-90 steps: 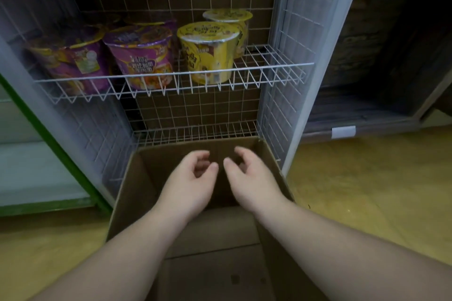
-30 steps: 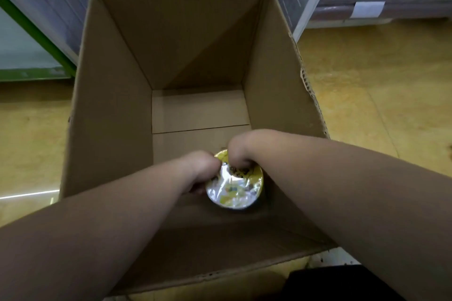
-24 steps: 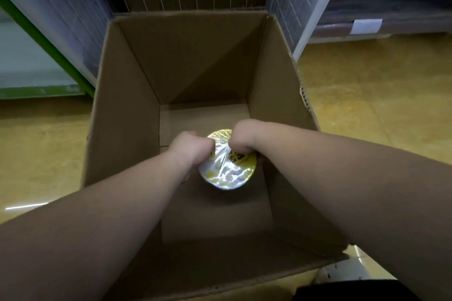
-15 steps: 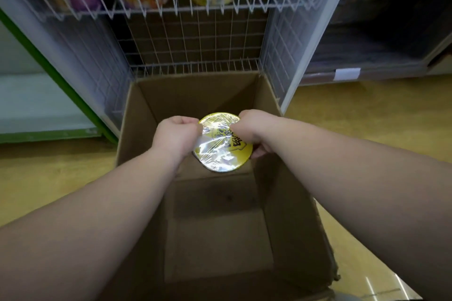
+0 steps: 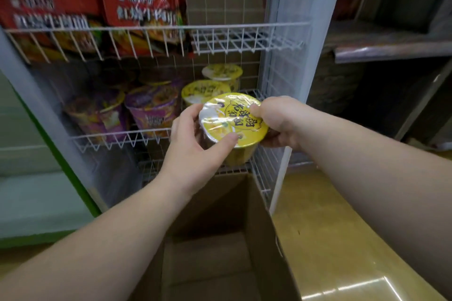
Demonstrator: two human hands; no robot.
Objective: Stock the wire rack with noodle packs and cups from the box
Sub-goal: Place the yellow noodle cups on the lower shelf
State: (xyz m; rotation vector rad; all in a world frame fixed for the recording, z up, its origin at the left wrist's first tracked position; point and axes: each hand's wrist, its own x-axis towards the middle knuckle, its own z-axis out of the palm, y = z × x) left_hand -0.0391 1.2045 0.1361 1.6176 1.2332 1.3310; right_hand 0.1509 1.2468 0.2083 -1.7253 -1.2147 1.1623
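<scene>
Holding the yellow foil-lidded noodle cup [image 5: 233,121] between them, the left hand [image 5: 195,146] and right hand [image 5: 278,121] clasp its rim and sides at the front of the white wire rack [image 5: 247,39]'s middle shelf. Setting it upright just in front of the two yellow cups [image 5: 208,90] already there would suit. Below stands the open brown cardboard box [image 5: 264,239] on a glossy yellow floor [image 5: 330,239]; red noodle packs [image 5: 139,2] fill the upper shelf.

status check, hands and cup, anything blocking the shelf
Left hand and right hand both gripping the yellow cup. Cup raised above box, at front of middle shelf. Two yellow cups behind; front slot looks free.
</scene>
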